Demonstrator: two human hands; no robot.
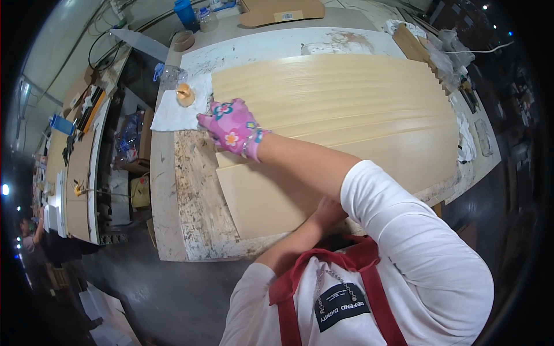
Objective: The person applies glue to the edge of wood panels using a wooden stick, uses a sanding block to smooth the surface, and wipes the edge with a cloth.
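A fanned stack of thin beige sheets lies across the worktable, its layers overlapping in long steps. My right hand, in a pink flowered glove, reaches across to the left edge of the stack. Its fingers look curled together, and whatever is between them is hidden. Just beyond it is a white cloth with a small tan-orange lump on it. My bare left hand is at the near part of the sheets, partly covered by my right forearm; its fingers are hidden.
The stained worktable has a blue bottle, a clear bottle and a cardboard piece at its far side. Plastic bags and a rag lie to the right. Another bench stands left.
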